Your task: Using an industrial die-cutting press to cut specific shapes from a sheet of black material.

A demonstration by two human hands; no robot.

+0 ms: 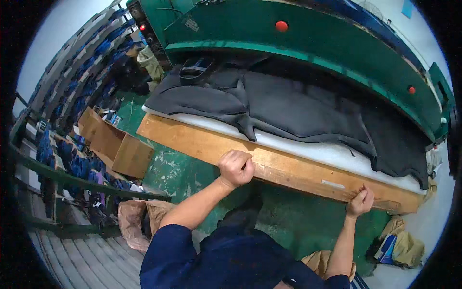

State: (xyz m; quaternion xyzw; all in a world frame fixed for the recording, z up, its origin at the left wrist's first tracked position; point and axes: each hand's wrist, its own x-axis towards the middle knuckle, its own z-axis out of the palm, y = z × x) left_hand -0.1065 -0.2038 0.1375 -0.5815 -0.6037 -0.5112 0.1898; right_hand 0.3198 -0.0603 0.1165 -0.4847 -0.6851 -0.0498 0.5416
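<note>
My left hand [236,167] is curled into a fist at the front edge of a wooden board [192,138], with nothing visible in it. Farther right along that edge, my right hand [361,201] is closed, fingertips pressed together; whatever they may hold is hidden. Across the board lies a white pad [308,148]. Black sheet material [298,103] covers most of the pad in uneven, overlapping pieces with wavy front edges. On its far left part sits a dark rounded frame-shaped thing [196,70], apart from both hands.
A large green machine [231,26] with red buttons [281,26] spans the back, above the black material. To the left are an open cardboard box [115,147], a green rail [86,178] and racks of blue items [86,62]. Sacks [406,249] lie at lower right.
</note>
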